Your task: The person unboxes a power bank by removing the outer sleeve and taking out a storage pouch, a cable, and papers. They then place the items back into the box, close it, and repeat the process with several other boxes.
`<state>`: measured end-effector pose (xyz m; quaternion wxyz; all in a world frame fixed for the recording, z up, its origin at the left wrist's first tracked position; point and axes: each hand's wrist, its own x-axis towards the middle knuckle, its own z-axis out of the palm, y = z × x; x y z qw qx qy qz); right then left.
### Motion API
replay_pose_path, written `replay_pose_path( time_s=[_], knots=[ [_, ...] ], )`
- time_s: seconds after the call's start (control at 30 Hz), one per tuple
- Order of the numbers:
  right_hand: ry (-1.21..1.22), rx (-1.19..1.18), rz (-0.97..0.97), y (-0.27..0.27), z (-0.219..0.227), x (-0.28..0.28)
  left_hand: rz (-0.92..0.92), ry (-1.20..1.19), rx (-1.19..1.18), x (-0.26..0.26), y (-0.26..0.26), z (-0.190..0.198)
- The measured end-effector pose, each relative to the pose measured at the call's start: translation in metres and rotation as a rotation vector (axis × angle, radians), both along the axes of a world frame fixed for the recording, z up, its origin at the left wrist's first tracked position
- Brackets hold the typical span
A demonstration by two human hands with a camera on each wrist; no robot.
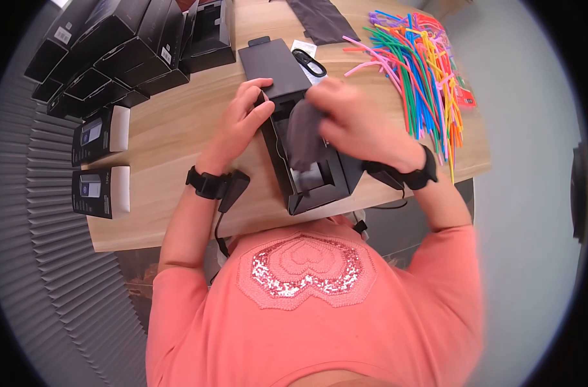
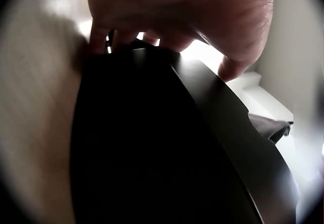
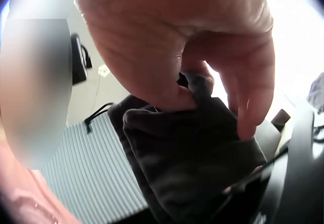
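Observation:
A long black box (image 1: 314, 195) lies open at the table's front, its lid (image 1: 274, 68) folded back. My left hand (image 1: 237, 126) grips its left wall near the far end; in the left wrist view the fingers of the left hand (image 2: 187, 16) reach over the edge of the dark box (image 2: 136, 133). Above the open box my right hand (image 1: 365, 126) pinches a dark grey cloth pouch (image 1: 305, 132). The right wrist view shows the right hand (image 3: 177, 37) with thumb and fingers closed on the top of the pouch (image 3: 187, 153). The pouch partly hides the box's inside.
Several black boxes (image 1: 123, 39) are stacked at the back left, with two smaller boxes (image 1: 100, 192) at the left edge. A coiled black cable (image 1: 310, 62) lies on white paper behind the lid. Another grey pouch (image 1: 323, 22) and many coloured straws (image 1: 423, 77) lie behind and right.

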<state>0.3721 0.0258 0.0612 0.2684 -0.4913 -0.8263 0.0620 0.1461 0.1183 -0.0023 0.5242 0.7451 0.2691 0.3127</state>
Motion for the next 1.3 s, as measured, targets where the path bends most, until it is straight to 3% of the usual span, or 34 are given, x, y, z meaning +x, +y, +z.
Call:
replay_pose_path(
  time_s=[0.03, 0.1, 0.13, 0.2, 0.23, 0.3, 0.33, 0.4, 0.47, 0.5, 0.53, 0.6, 0.63, 0.73, 0.8, 0.87, 1.0, 1.1, 1.23, 1.3],
  knots=[
    [-0.007, -0.001, 0.011, 0.000, 0.013, 0.006, 0.011, -0.007, -0.001, 0.001, 0.000, -0.003],
    [0.465, -0.119, -0.225, -0.003, 0.040, 0.018, 0.017, -0.042, 0.043, 0.003, 0.002, -0.009],
    [0.463, -0.116, -0.224, -0.004, 0.044, 0.030, 0.018, -0.044, 0.045, 0.004, 0.004, -0.015],
    [0.706, -0.112, -0.419, 0.004, 0.048, 0.057, 0.012, -0.267, -0.088, 0.006, 0.010, -0.030],
    [0.705, -0.108, -0.423, 0.010, 0.047, 0.062, 0.007, -0.269, -0.087, 0.007, 0.011, -0.034],
    [0.610, 0.141, -0.528, 0.023, 0.039, 0.073, -0.019, -0.427, -0.356, 0.006, 0.012, -0.038],
    [0.612, 0.147, -0.536, 0.030, 0.036, 0.073, -0.028, -0.424, -0.354, 0.005, 0.012, -0.037],
    [0.365, 0.057, -0.673, 0.047, 0.030, 0.065, -0.015, -0.471, -0.461, 0.005, 0.009, -0.035],
    [0.362, 0.093, -0.588, 0.064, -0.002, 0.073, -0.011, -0.471, -0.433, 0.007, 0.007, -0.034],
    [0.172, 0.249, -0.557, 0.068, -0.018, 0.082, 0.007, -0.475, -0.400, 0.008, 0.007, -0.033],
    [0.170, 0.257, -0.566, 0.063, -0.015, 0.083, -0.004, -0.475, -0.397, 0.007, 0.008, -0.031],
    [0.259, -0.104, -0.657, 0.049, -0.012, 0.082, 0.010, -0.463, -0.436, 0.006, 0.006, -0.030],
    [0.277, -0.159, -0.621, 0.047, -0.019, 0.086, 0.008, -0.464, -0.436, 0.007, 0.006, -0.031],
    [0.238, -0.190, -0.461, 0.039, -0.036, 0.083, 0.016, -0.458, -0.410, 0.007, 0.008, -0.032],
    [0.232, -0.222, -0.492, 0.039, -0.049, 0.073, 0.012, -0.466, -0.393, 0.008, 0.007, -0.032],
    [0.206, -0.049, -0.351, 0.039, -0.060, 0.063, 0.007, -0.458, -0.388, 0.008, 0.007, -0.033],
    [-0.041, -0.085, -0.352, 0.046, -0.075, 0.061, 0.011, -0.453, -0.393, 0.007, 0.007, -0.031],
    [0.062, -0.040, -0.345, 0.056, -0.076, 0.079, -0.016, -0.469, -0.395, 0.006, 0.009, -0.035],
    [0.287, 0.078, -0.517, 0.032, -0.003, 0.073, 0.017, -0.452, -0.417, 0.006, 0.005, -0.029],
    [0.565, 0.182, -0.599, 0.026, 0.016, 0.077, 0.020, -0.467, -0.411, 0.009, 0.006, -0.032]
  ],
)
